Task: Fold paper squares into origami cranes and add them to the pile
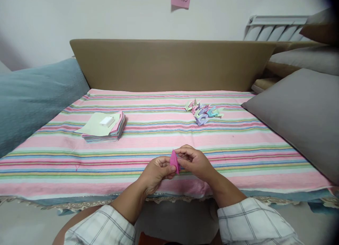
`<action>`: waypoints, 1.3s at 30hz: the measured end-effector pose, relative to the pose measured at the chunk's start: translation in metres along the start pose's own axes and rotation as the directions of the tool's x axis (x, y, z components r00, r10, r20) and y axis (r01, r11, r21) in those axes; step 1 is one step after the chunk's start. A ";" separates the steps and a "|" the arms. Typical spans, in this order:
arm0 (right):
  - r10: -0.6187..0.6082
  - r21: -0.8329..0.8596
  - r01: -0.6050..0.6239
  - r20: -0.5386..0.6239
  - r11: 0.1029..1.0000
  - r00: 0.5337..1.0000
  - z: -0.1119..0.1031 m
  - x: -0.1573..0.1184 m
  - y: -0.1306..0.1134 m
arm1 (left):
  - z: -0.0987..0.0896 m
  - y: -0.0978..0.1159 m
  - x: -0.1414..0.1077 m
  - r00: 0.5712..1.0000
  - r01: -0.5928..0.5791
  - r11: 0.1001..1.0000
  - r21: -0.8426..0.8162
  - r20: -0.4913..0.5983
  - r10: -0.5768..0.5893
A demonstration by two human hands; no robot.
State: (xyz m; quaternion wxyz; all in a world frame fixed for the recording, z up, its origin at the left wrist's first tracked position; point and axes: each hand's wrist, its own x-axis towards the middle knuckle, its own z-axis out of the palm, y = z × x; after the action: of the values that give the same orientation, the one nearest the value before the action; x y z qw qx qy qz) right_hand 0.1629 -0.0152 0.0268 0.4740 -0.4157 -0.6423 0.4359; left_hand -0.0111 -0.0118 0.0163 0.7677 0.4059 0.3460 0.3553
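Observation:
A small folded piece of bright pink paper (174, 161) is held upright, its narrow tip pointing up, above the front part of the striped cloth. My left hand (158, 171) pinches its lower left side between thumb and fingers. From the right, my right hand (195, 162) has its thumb and fingers closed at the paper's right edge. Farther back on the cloth, right of the middle, lies a loose pile of folded paper pieces (202, 114) in green, pink, purple and blue.
A stack of coloured paper sheets (102, 130) with a small white object (107, 121) on top sits at the left on the striped cloth (148, 139). Blue cushion (39, 96) at left, grey cushions (299, 117) at right, brown backrest (169, 65) behind.

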 end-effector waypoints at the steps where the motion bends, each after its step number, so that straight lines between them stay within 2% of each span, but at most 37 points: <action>1: 0.021 0.036 -0.021 0.007 0.999 1.000 0.000 0.000 0.000 | 0.000 0.001 0.000 1.000 0.007 1.000 0.004 0.004 -0.007; 4: 0.110 0.209 -0.122 0.069 0.970 0.992 0.001 -0.001 0.001 | 0.001 0.003 -0.001 0.999 0.041 0.999 0.024 0.002 -0.041; 7: 0.172 0.370 -0.215 0.145 0.904 0.974 0.001 -0.003 0.000 | 0.001 0.005 -0.003 0.997 0.074 0.996 0.048 0.014 -0.074; 10: 0.195 0.438 -0.245 0.157 0.865 0.968 0.001 -0.003 -0.001 | 0.002 0.006 -0.005 0.994 0.098 0.995 0.025 0.037 -0.099; 14: 0.213 0.442 -0.273 0.182 0.854 0.960 0.000 -0.003 -0.002 | 0.001 0.006 -0.005 0.988 0.139 0.990 -0.020 0.064 -0.137; 20: 0.174 0.329 -0.244 0.230 0.912 0.958 -0.004 -0.003 -0.001 | 0.000 0.006 -0.005 0.984 0.158 0.987 0.003 0.083 -0.158; 25: 0.044 0.035 -0.050 0.165 0.998 0.985 -0.009 -0.002 -0.004 | 0.000 0.006 -0.006 0.983 0.168 0.985 0.023 0.076 -0.170; 28: -0.033 -0.055 0.041 0.146 0.998 0.989 -0.010 -0.001 -0.007 | 0.000 0.005 -0.006 0.982 0.179 0.984 0.000 0.056 -0.179; 35: -0.082 -0.168 0.102 0.124 0.981 0.989 -0.005 -0.002 -0.008 | 0.004 0.002 -0.003 0.996 0.092 0.996 0.000 0.003 -0.092; 39: -0.161 -0.274 0.193 0.135 0.942 0.978 -0.004 -0.002 -0.005 | 0.006 0.000 -0.002 0.996 0.072 0.997 0.003 -0.052 -0.072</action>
State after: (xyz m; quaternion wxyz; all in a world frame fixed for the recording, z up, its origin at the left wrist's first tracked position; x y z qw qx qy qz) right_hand 0.1666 -0.0178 0.0320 0.4101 -0.3953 -0.7585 0.3166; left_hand -0.0070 -0.0160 0.0195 0.7697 0.3858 0.3810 0.3369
